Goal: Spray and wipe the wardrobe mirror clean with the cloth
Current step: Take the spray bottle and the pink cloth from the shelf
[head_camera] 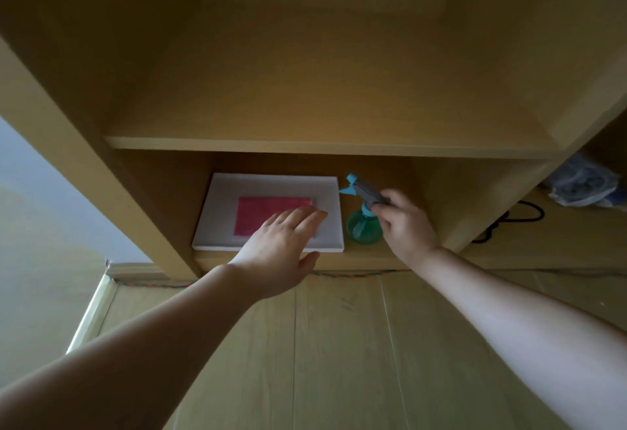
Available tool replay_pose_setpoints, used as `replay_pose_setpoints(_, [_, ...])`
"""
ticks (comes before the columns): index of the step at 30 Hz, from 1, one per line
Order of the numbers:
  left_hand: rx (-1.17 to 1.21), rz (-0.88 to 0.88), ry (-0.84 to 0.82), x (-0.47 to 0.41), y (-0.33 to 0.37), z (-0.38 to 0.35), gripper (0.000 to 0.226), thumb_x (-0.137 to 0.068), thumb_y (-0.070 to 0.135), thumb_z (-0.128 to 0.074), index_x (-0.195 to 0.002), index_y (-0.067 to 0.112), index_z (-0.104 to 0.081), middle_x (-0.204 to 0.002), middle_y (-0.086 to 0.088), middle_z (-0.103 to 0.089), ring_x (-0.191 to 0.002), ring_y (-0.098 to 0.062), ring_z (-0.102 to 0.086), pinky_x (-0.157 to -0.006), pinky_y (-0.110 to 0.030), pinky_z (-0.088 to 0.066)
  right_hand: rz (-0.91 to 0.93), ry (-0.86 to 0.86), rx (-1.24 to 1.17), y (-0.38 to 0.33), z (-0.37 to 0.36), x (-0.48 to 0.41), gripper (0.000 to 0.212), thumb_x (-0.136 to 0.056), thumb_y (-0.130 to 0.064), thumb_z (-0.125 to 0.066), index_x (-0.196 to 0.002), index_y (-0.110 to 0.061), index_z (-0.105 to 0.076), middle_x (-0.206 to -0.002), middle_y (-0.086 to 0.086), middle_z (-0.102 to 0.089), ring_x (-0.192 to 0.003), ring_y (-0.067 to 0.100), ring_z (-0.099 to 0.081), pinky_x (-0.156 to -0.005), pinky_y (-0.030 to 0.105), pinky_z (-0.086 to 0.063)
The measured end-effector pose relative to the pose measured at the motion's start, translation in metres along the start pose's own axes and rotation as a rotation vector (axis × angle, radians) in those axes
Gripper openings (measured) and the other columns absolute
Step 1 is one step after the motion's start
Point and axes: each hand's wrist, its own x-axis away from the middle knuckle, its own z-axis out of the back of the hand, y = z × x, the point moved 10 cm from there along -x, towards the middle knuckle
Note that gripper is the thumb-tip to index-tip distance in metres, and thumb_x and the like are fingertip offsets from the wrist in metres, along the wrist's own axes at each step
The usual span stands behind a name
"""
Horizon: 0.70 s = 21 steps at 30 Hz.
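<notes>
A pink folded cloth [268, 214] lies on a white flat board [220, 212] in the lower compartment of a wooden wardrobe. My left hand [281, 246] reaches over the cloth's right part with straight fingers, hiding that corner. Right of the board stands a green spray bottle [363, 227] with a blue and grey trigger head [359, 188]. My right hand [405, 222] grips the bottle's head and neck. No mirror is in view.
A wooden shelf [322, 146] runs above the compartment. A divider wall [475, 205] stands right of the bottle. Beyond it lie a black cable [515, 222] and a bluish plastic bag [587, 185]. A wood-grain panel [339, 344] fills the space below.
</notes>
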Motion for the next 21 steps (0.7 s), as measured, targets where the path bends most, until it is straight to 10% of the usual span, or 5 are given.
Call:
replay_pose_setpoints(11, [0.046,0.016,0.131,0.015,-0.01,0.031,0.05,-0.088,0.032,-0.065,-0.134,0.019,-0.049,-0.126,-0.001,-0.058,-0.114,-0.022,-0.056,-0.088,-0.03,-0.043,0.433,-0.08,-0.156,-0.122,0.006,0.031,0.02,-0.093,-0.009,-0.053,-0.093,-0.001,-0.071,-0.111,0.013,-0.063,-0.086,0.018,-0.06,-0.087,0.006,-0.035])
replay_pose_setpoints(21, [0.032,0.16,-0.017,0.053,-0.066,0.025,0.023,-0.092,0.038,-0.058,-0.102,0.018,-0.063,-0.092,0.001,-0.067,-0.082,-0.021,-0.062,-0.067,-0.031,-0.046,0.556,-0.049,-0.241,-0.158,-0.026,0.02,0.017,-0.093,-0.021,-0.059,-0.101,-0.008,-0.066,-0.116,0.011,-0.06,-0.078,0.022,-0.065,-0.063,0.034,-0.055])
